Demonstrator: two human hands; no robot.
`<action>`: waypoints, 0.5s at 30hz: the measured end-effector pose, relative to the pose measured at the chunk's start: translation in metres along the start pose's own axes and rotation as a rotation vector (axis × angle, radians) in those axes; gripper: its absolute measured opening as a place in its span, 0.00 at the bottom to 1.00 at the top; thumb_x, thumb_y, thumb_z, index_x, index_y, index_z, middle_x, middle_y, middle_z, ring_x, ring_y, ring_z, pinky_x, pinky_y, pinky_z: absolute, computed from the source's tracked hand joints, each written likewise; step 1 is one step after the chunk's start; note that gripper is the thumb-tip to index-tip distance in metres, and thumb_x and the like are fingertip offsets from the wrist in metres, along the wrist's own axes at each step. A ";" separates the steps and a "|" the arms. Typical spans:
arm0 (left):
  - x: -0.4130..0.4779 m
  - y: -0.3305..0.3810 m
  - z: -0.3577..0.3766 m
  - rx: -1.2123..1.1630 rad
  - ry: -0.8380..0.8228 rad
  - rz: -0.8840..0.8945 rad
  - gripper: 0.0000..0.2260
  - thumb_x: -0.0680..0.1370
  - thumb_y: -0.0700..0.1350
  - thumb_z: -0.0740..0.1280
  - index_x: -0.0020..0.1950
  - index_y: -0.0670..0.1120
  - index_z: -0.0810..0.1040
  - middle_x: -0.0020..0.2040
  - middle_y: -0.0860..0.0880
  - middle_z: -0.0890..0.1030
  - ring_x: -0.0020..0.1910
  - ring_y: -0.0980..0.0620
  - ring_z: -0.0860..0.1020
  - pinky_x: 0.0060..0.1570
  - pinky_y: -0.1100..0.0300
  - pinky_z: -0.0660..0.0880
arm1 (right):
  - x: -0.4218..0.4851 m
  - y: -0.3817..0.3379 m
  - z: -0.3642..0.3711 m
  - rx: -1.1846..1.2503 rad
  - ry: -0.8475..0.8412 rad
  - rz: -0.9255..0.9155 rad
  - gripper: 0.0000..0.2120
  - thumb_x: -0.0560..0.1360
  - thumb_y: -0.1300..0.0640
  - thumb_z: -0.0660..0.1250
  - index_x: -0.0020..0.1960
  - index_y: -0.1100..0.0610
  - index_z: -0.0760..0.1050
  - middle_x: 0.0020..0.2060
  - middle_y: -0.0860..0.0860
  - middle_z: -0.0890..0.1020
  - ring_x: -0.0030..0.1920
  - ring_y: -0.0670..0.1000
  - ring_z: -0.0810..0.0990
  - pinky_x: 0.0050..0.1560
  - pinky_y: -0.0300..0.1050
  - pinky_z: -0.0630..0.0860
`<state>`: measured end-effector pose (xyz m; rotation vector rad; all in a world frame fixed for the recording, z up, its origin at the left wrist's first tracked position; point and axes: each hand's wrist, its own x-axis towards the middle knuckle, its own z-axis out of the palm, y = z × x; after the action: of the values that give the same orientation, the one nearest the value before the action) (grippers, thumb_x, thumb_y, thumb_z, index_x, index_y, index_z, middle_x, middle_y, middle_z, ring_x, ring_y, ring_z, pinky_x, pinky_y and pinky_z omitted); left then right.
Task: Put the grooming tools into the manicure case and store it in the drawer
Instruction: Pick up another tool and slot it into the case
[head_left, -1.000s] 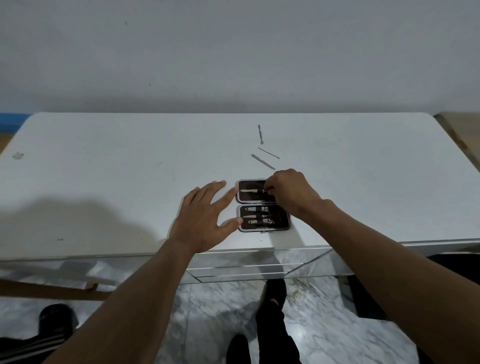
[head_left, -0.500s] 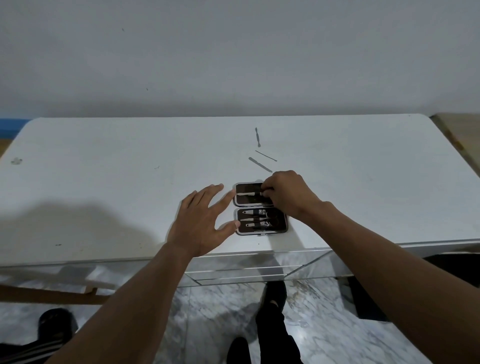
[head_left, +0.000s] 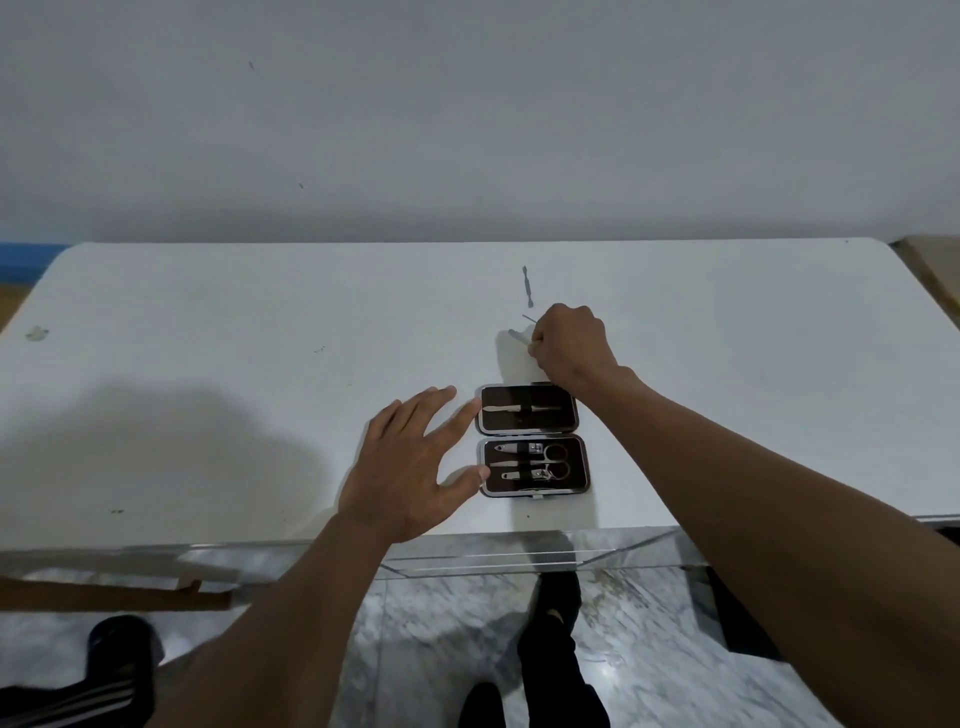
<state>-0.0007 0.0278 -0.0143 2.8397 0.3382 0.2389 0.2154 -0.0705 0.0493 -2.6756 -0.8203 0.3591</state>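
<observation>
Lower middle of the frame, the left hand (head_left: 410, 467) is resting spread flat and holding nothing, fingertips touching the open manicure case (head_left: 532, 440) near the table (head_left: 208, 364) edge. Just above, the right hand (head_left: 569, 345) is pinching a thin metal tool (head_left: 518, 336). It looks light, stiff and slippery, so I'd grip mid-shaft; another tool (head_left: 525, 285) is lying farther up.

**A plain room in a home**

The place looks like a room in a home. A white table (head_left: 208, 389) with a mirrored front stands against a bare grey wall (head_left: 467, 130). The floor (head_left: 441, 623) is polished marble with grey veins. On the table lies an open manicure case (head_left: 532, 439), a personal thing for grooming.
</observation>
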 end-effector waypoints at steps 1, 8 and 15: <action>0.000 0.000 0.000 0.002 -0.002 -0.001 0.30 0.77 0.67 0.55 0.77 0.57 0.61 0.76 0.51 0.65 0.75 0.50 0.62 0.73 0.46 0.59 | 0.003 -0.001 0.000 0.005 -0.001 0.010 0.10 0.74 0.60 0.67 0.51 0.65 0.80 0.46 0.62 0.84 0.49 0.62 0.80 0.45 0.47 0.73; 0.000 0.001 0.000 -0.004 -0.005 -0.008 0.30 0.77 0.67 0.56 0.77 0.57 0.61 0.76 0.51 0.65 0.75 0.50 0.62 0.73 0.46 0.59 | 0.016 -0.011 -0.015 0.034 -0.099 0.120 0.07 0.70 0.66 0.68 0.41 0.61 0.69 0.44 0.59 0.77 0.46 0.59 0.75 0.43 0.44 0.67; 0.000 0.001 -0.001 0.002 -0.008 -0.006 0.30 0.77 0.67 0.55 0.77 0.58 0.60 0.77 0.51 0.64 0.76 0.51 0.61 0.73 0.47 0.59 | 0.013 -0.010 -0.019 0.070 -0.232 0.144 0.16 0.72 0.55 0.70 0.36 0.58 0.63 0.34 0.53 0.70 0.43 0.58 0.72 0.42 0.45 0.67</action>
<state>-0.0005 0.0269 -0.0130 2.8402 0.3455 0.2261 0.2272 -0.0592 0.0681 -2.6674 -0.6644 0.7303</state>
